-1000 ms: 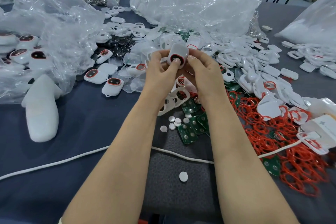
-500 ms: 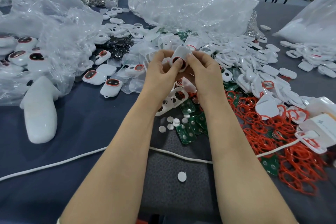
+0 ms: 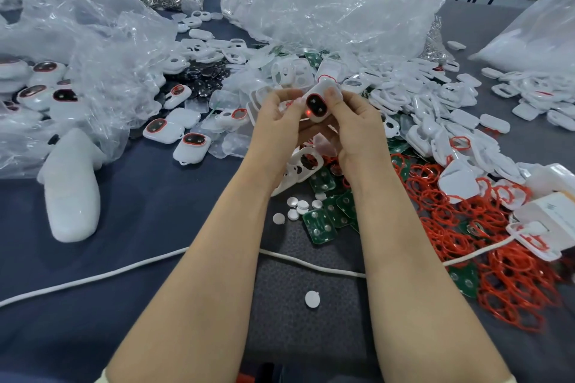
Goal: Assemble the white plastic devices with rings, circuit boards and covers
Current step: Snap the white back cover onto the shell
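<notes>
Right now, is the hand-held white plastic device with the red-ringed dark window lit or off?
Lit: the white plastic device shows a glowing red dot in its dark window.

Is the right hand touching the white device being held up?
Touching: head view shows the right hand pinching the white device at its right edge.

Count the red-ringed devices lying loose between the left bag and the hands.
4: two devices side by side on the blue cloth, one farther back by the black lenses, one just beside the left hand. Others may be hidden under the plastic bag.
</notes>
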